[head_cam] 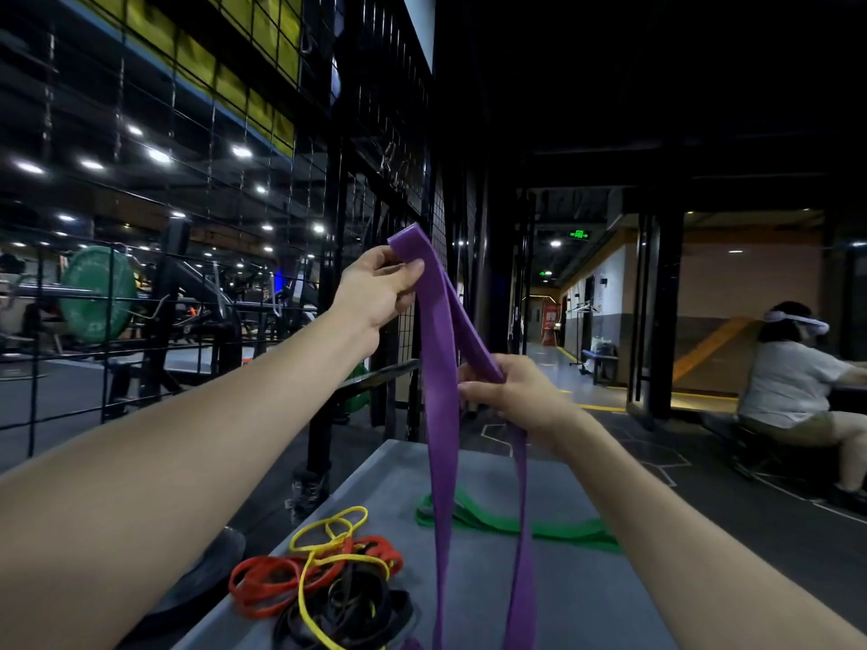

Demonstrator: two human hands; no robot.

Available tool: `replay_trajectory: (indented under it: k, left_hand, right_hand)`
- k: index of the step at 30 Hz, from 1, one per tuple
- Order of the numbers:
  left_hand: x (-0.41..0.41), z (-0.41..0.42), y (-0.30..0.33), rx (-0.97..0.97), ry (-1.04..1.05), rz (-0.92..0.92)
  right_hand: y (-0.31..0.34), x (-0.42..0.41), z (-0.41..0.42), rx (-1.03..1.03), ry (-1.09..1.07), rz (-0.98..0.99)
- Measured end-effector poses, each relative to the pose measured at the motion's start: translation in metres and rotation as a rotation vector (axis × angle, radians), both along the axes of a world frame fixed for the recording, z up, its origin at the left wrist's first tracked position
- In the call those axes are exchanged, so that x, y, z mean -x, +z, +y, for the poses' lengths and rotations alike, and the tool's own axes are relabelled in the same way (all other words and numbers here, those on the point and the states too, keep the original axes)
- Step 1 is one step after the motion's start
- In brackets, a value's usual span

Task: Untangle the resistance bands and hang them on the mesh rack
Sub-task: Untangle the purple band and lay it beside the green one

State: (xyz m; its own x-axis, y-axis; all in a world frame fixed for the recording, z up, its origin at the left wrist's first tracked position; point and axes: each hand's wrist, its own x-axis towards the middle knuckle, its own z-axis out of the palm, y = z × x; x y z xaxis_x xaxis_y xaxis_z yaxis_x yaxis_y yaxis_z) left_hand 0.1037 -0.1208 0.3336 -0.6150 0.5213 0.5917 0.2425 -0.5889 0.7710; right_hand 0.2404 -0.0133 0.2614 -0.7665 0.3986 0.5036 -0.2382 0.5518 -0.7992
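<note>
Head view: the purple band is gripped by the left hand and right hand, freed but unhung; the tangled bands and green band are left on the counter, the mesh rack apparently bare.

Purple band — lower ends past the bottom edge

Little can be read here. A green lit exit sign hangs from the ceiling over the far corridor, its symbols too small to make out, and a second green sign glows deeper in. The green weight plate on the far left carries pale raised lettering that stays illegible.
</note>
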Motion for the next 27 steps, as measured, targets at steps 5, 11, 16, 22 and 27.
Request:
replay_trajectory:
  k: [5,11,16,22,27]
  left_hand:
    - [-0.009,0.004,0.006,-0.018,0.018,0.03]
    - [-0.016,0.005,0.008,-0.068,0.024,-0.006]
    - [-0.015,0.007,0.009,-0.069,0.07,-0.001]
    - [-0.005,0.005,0.006,-0.09,0.106,-0.114]
    - [0.018,-0.004,-0.004,-0.13,0.131,-0.28]
  right_hand:
    - [-0.014,0.013,-0.014,0.109,0.092,0.009]
    - [-0.024,0.021,-0.019,0.435,0.288,-0.024]
    - [-0.031,0.02,-0.027,0.528,0.44,0.002]
    - [-0.039,0.018,-0.014,0.15,0.109,-0.084]
    - [-0.07,0.005,0.018,-0.018,-0.212,-0.284]
